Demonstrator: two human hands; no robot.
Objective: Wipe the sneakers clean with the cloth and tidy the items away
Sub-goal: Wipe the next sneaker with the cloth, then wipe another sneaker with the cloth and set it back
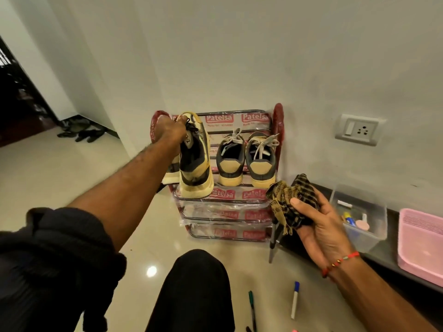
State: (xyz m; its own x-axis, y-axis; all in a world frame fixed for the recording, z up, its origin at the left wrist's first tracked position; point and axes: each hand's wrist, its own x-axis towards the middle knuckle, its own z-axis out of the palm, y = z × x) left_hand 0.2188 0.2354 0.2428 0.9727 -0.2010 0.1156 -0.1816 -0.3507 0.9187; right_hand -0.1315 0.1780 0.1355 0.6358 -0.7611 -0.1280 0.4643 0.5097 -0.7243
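My left hand (171, 130) grips a yellow-and-black sneaker (195, 161) by its top, heel down, at the left of the shoe rack's (223, 196) upper shelf. A second sneaker (171, 174) of that pair shows partly behind my left forearm. Two grey sneakers with yellow heels (230, 161) (262, 159) stand side by side on the same shelf, heels toward me. My right hand (316, 222) holds a crumpled black-and-yellow checked cloth (291, 200) to the right of the rack, away from the shoes.
A clear plastic box (362, 219) with small items and a pink tray (420, 243) sit on a dark ledge at the right. Markers (295, 299) (252, 310) lie on the floor near my knee (194, 283). Dark footwear (81, 133) lies far left by a doorway.
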